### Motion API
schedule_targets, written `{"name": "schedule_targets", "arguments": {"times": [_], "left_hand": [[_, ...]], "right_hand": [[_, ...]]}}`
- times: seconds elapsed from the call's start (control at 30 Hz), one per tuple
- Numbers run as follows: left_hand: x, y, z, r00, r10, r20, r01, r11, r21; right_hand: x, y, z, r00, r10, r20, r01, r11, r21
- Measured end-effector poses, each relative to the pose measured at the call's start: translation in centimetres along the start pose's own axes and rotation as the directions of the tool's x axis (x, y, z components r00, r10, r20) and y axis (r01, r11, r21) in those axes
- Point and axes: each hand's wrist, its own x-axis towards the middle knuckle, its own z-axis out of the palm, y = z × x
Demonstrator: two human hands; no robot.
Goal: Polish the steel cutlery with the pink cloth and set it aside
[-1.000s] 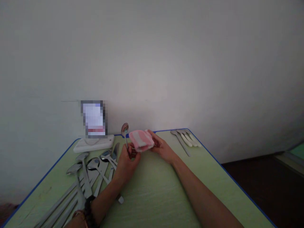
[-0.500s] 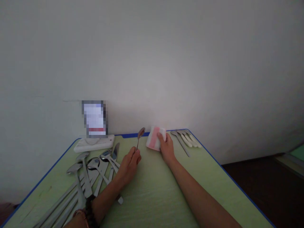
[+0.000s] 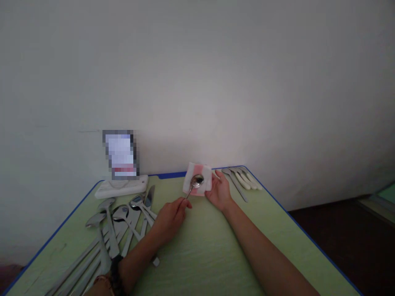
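Observation:
My left hand (image 3: pixel 171 218) is closed round the handle of a metal spoon (image 3: pixel 196 181). The spoon's bowl lies over a folded white cloth (image 3: pixel 189 177) with a pink stripe; whether they touch I cannot tell. My right hand (image 3: pixel 219 191) supports the cloth at its right edge, thumb raised off it and the other fingers partly hidden behind. Left of my left hand several large serving spoons (image 3: pixel 108 222), smaller spoons (image 3: pixel 121 212) and a knife (image 3: pixel 150 197) lie in a loose pile. Some of their handles pass under my left forearm.
A row of forks or spoons with cream handles (image 3: pixel 245 181) and a plain metal spoon (image 3: pixel 236 185) lies at the table's back right. A blurred-out screen (image 3: pixel 121 154) stands on a white block (image 3: pixel 123 187) at the back left. The green table (image 3: pixel 197 263) has a blue edge against the wall.
My left hand has turned the spoon and brought its bowl right, over the cloth. My right hand has tilted the cloth and shifted its thumb away from the front of it.

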Motion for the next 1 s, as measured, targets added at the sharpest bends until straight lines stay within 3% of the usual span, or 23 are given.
{"name": "schedule_targets", "arguments": {"times": [0.1, 0.27, 0.47, 0.6, 1.0], "left_hand": [[-0.1, 0.0, -0.1, 0.999, 0.019, 0.026, -0.019, 1.0, -0.003], [-0.2, 0.0, 0.0, 1.0, 0.01, 0.02, -0.009, 0.999, -0.033], [-0.1, 0.0, 0.0, 1.0, -0.013, 0.015, 0.013, 1.0, -0.013], [-0.1, -0.2, 0.1, 1.0, -0.006, 0.018, 0.006, 1.0, 0.007], [-0.1, 0.5, -0.2, 0.996, -0.057, 0.074, 0.039, 0.973, 0.227]], "right_hand": [[0.1, 0.2, -0.1, 1.0, 0.002, -0.026, -0.002, 1.0, -0.012], [-0.5, 0.4, 0.3, 0.979, 0.15, 0.135, -0.135, 0.984, -0.114], [-1.1, 0.1, 0.4, 0.949, 0.208, 0.238, -0.189, 0.977, -0.102], [-1.1, 0.2, 0.4, 0.945, 0.169, 0.281, -0.153, 0.985, -0.078], [-1.0, 1.4, 0.7, 0.98, 0.042, 0.194, -0.001, 0.979, -0.203]]}}
